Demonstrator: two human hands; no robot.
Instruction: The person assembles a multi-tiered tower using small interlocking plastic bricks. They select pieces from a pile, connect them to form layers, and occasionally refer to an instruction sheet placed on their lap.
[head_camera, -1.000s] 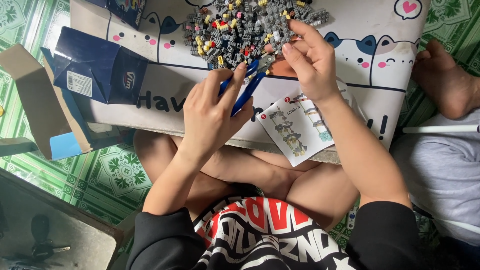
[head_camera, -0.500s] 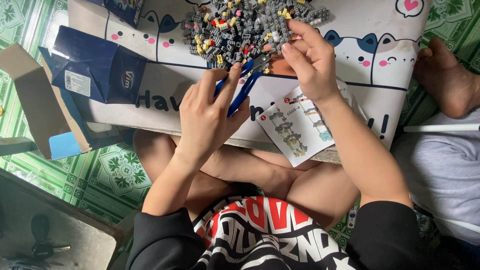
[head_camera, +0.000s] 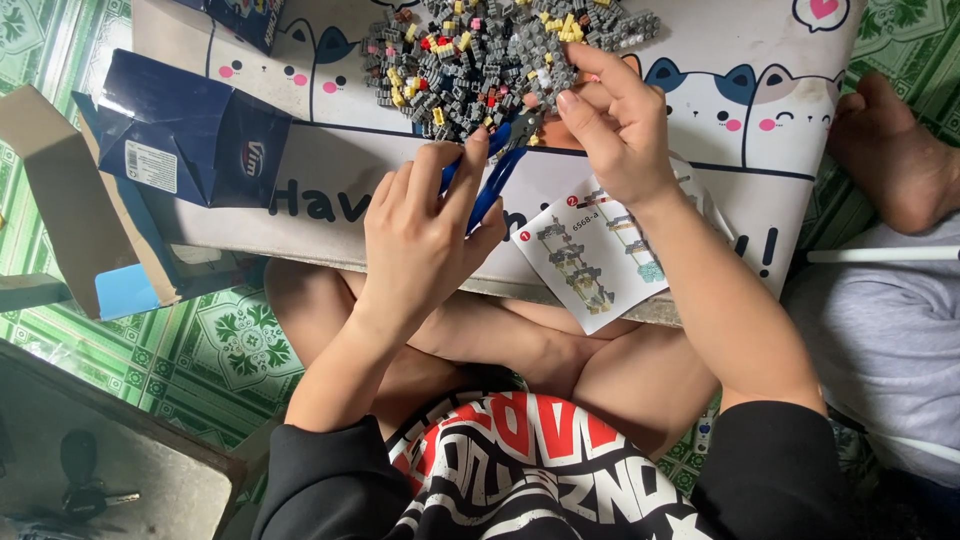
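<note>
Over the last second the left hand (head_camera: 425, 240) has drawn back a little toward the body, and its grip on the blue-handled pliers (head_camera: 492, 175) has shifted: the forefinger now lies along the upper handle rather than curling beside it. The pliers have swung slightly, so their nose now sits right at the edge of the pile of small bricks (head_camera: 490, 55), just under the fingertips (head_camera: 568, 100) of the right hand (head_camera: 615, 140), which have closed in on it.

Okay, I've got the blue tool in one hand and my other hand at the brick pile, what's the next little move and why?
Probably close the blue tool on the small piece at its tip: your left hand already aims it there, and your right hand steadies that spot at the brick pile.
</note>
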